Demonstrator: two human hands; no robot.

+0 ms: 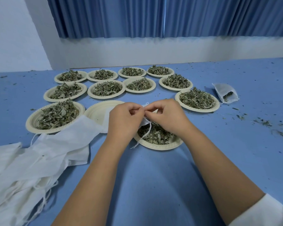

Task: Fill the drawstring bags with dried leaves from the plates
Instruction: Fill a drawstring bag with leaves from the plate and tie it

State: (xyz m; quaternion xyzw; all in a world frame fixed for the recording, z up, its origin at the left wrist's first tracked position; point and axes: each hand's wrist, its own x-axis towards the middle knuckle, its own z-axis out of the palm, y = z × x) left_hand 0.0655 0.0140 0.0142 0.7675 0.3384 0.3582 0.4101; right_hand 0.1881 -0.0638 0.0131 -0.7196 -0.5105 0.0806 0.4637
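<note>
A blue tabletop (pixel 155 180) spreads beneath the left hand (pixel 124 118) and right hand (pixel 167 115); beyond them a low white wall (pixel 170 49) runs under pleated blue curtains (pixel 153 17), a white corner wall (pixel 15 38) far to their left

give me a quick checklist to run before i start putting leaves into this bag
1. Bag held: the left hand and the right hand both pinch the top of the bag. ok
2. Mouth open: the fingers hide it. cannot tell
3. Leaves underneath: the near plate, right below the bag, holds leaves. ok
4. Drawstring clear: it hangs loose below the hands, over the plate. ok
5. A free hand to scoop: both are busy on the bag. not ok
6. Spares: the empty bags lie in a pile to the left. ok
</note>
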